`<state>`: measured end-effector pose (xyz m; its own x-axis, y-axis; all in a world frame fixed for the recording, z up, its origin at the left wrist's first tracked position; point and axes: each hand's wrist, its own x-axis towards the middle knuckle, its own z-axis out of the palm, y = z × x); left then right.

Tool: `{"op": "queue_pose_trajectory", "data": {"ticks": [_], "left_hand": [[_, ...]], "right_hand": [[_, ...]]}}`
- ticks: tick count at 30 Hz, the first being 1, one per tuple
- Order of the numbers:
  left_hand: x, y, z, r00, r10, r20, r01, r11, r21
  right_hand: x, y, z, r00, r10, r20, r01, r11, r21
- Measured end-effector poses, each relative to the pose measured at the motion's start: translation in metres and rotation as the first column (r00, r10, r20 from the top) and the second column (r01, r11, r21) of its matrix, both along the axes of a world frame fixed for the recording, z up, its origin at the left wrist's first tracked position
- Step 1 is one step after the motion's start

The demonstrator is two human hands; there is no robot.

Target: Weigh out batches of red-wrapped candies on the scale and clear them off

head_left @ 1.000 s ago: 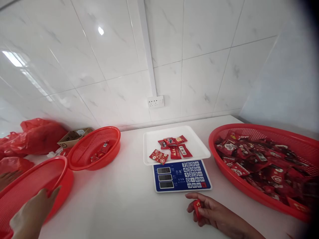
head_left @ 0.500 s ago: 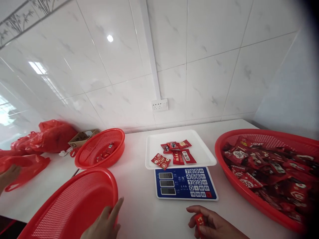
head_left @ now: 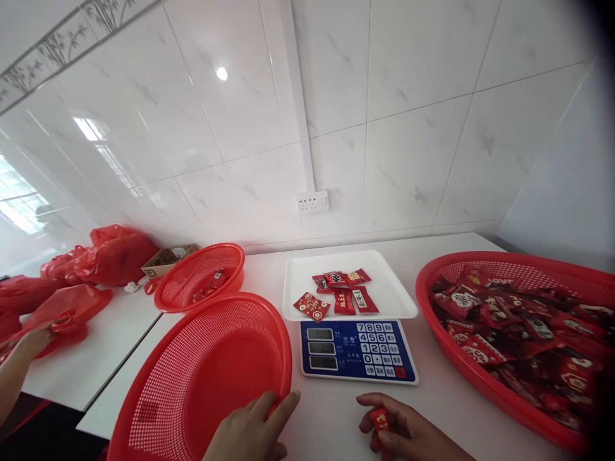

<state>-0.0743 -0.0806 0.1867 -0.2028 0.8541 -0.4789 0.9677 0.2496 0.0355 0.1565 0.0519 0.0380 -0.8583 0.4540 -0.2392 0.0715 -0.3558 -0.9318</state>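
Note:
My left hand [head_left: 254,426] is at the near right rim of a large red basket [head_left: 284,333], its thumb and fingers around the rim. A small red packet [head_left: 381,420] is held in the curled fingers of my right hand [head_left: 408,429], in front of the scale. The scale's blue keypad panel [head_left: 353,350] faces me, and its white tray [head_left: 394,288] carries several red packets [head_left: 343,301]. On the right stands a wide red basket [head_left: 425,288] heaped with red packets [head_left: 519,314].
A smaller red basket [head_left: 168,282] with a few packets sits behind the large one. Red plastic bags [head_left: 115,256] and a cardboard box [head_left: 168,257] lie at the left, where another person's hand [head_left: 36,339] touches a bag. A wall socket [head_left: 313,202] is behind the scale.
The large red basket has moved right, towards the scale, together with my left hand. My right hand still holds the packet. The other person's hand has shifted onto a red bag.

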Motion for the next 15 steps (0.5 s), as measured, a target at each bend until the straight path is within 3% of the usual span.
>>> {"op": "queue_pose_trajectory", "data": {"ticks": [4, 10, 15], "left_hand": [[-0.005, 0.012, -0.001, 0.997, 0.061, -0.057, -0.049, 0.981, 0.189], [-0.024, 0.046, -0.006, 0.962, 0.244, -0.125, -0.173, 0.895, 0.412], [-0.028, 0.070, -0.013, 0.961, 0.240, -0.136, -0.147, 0.863, 0.484]], "right_hand": [[0.000, 0.000, -0.001, 1.000, -0.008, -0.001, 0.008, 1.000, -0.009], [-0.003, -0.002, -0.002, 0.999, -0.041, -0.007, 0.041, 0.999, -0.015], [-0.004, -0.003, 0.004, 0.996, -0.086, -0.012, 0.085, 0.995, -0.057]]}}
